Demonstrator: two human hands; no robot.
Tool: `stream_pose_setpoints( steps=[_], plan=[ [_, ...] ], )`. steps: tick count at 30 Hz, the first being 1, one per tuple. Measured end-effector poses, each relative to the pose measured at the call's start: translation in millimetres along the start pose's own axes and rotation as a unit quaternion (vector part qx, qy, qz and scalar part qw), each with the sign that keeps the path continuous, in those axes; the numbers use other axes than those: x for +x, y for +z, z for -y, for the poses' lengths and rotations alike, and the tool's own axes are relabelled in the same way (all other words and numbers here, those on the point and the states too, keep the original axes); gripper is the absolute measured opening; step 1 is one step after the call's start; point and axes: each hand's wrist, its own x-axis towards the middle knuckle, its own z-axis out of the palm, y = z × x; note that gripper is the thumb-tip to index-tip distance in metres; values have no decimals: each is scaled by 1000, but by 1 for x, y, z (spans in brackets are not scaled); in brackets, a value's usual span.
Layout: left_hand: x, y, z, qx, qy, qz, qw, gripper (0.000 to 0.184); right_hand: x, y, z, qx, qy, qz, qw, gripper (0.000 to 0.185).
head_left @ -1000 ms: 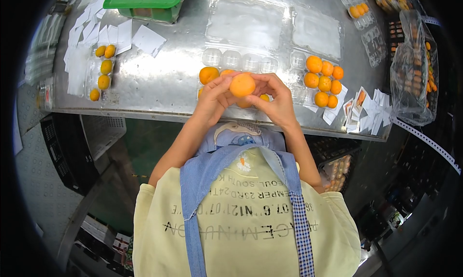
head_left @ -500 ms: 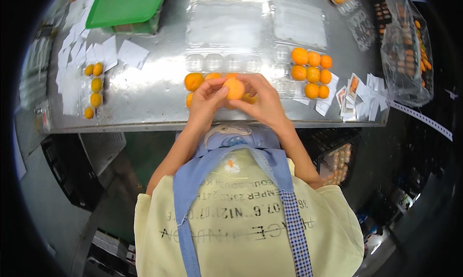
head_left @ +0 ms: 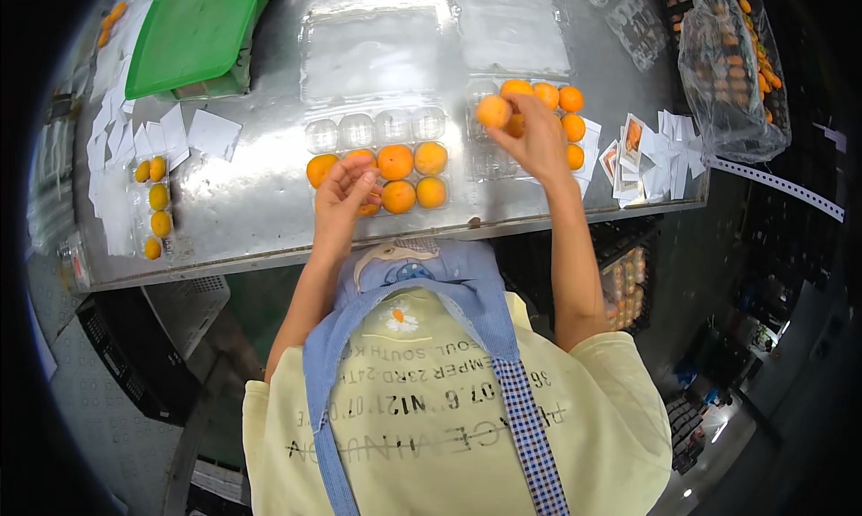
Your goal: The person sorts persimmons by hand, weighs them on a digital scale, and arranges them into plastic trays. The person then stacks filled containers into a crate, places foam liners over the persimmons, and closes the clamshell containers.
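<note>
My right hand (head_left: 532,141) grips a round orange-coloured fruit (head_left: 493,111) by its fingertips, above the left side of the right clear plastic clamshell (head_left: 492,163). Several similar fruits sit in that clamshell, partly covered by the hand. My left hand (head_left: 344,199) hovers over the left end of the middle clear clamshell (head_left: 375,130), its fingers loosely curled and apart, with no fruit seen between them. Two rows of orange fruits (head_left: 395,161) lie in this clamshell. Some of them are partly hidden behind my left hand. Both clamshell lids lie folded back, away from me.
A green-lidded box (head_left: 189,40) stands at the back left. Near it are white cards (head_left: 214,134) and a narrow pack of small yellow-orange fruits (head_left: 159,197). Picture cards (head_left: 632,143) lie at right, beside a plastic-bagged crate (head_left: 732,76). The metal table's edge (head_left: 395,235) runs before me.
Both hands held one fruit together over the middle clamshell. My right hand has carried a fruit rightward to the right clamshell, while my left hand has let go. The view has shifted.
</note>
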Motion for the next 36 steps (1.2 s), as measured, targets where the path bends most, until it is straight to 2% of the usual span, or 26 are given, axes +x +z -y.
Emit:
stream_pose_setpoints(
  steps=[2,9,15,18,21,25,26,28,32,33,36],
  plan=[
    [-1,0,-1,-3,2,-7,1000,27,17,-2,-6,-67,-56,-11,996,48],
    [-2,-24,-4,-30,19,-69,997,24,42,11,-13,-128,-100,69,984,38],
    [-3,-46,-2,-40,35,-138,989,20,43,16,-16,-147,-129,40,980,41],
    [-3,-55,0,-18,54,-160,985,20,35,12,1,-128,-102,8,987,44],
    [-3,-67,8,19,86,-184,979,19,20,20,28,-18,-126,37,991,41],
    [-5,-76,17,181,137,-210,951,21,-8,45,60,6,-133,98,986,36],
    [-6,-75,16,280,181,-216,918,23,-12,51,66,18,-129,102,986,36],
    [-7,-72,8,469,259,-217,816,28,-19,61,78,41,-121,110,986,35],
    [-1,-66,7,529,275,-183,781,39,-19,74,97,19,-146,121,982,38],
    [-1,-63,5,533,248,-171,791,44,-18,76,100,8,-150,119,981,39],
    [1,-57,0,532,257,-156,792,45,-15,78,103,-24,-159,120,980,41]
  ],
)
